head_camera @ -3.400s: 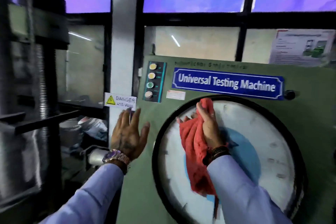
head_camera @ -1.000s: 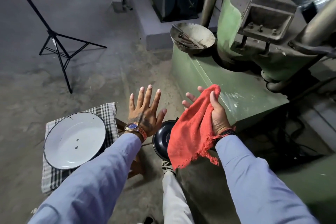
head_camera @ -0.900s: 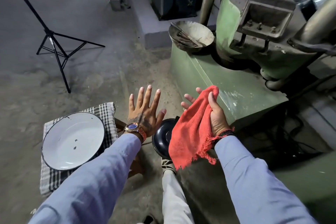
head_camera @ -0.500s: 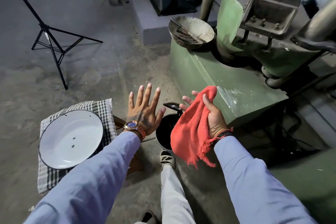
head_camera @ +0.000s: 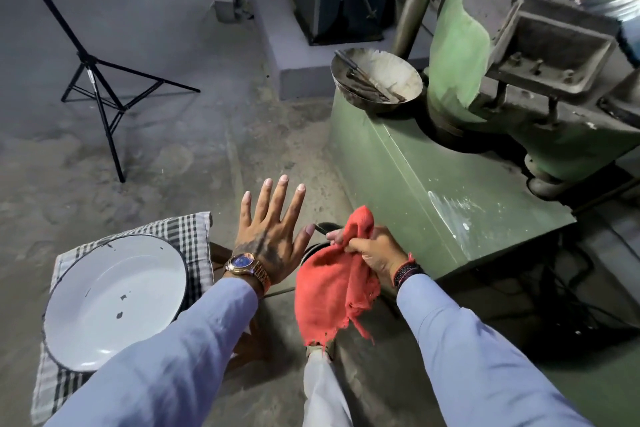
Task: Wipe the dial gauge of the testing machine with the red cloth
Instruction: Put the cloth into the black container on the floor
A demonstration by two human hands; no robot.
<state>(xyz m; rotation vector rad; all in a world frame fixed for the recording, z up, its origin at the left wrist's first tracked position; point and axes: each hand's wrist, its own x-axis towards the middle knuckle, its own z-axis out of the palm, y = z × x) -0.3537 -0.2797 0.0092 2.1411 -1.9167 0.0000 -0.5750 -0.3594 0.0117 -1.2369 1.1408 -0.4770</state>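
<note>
Fingers of the right hand (head_camera: 375, 251) are now bunching the red cloth (head_camera: 334, 282) into a fist, at lower centre of the frame.
Half a second back that hand was lying flat under the draped cloth; the left hand (head_camera: 272, 234) is staying spread wide and empty, just left of it. With the view pointing down at the floor, the white bowl (head_camera: 114, 302) and the green machine base (head_camera: 433, 191), the dial gauge is sitting out of frame, so wiping is probably finished or paused.

Crumpled red cloth (head_camera: 332, 284), frayed edge hanging down, bunched beside green machine base (head_camera: 433, 204).
</note>
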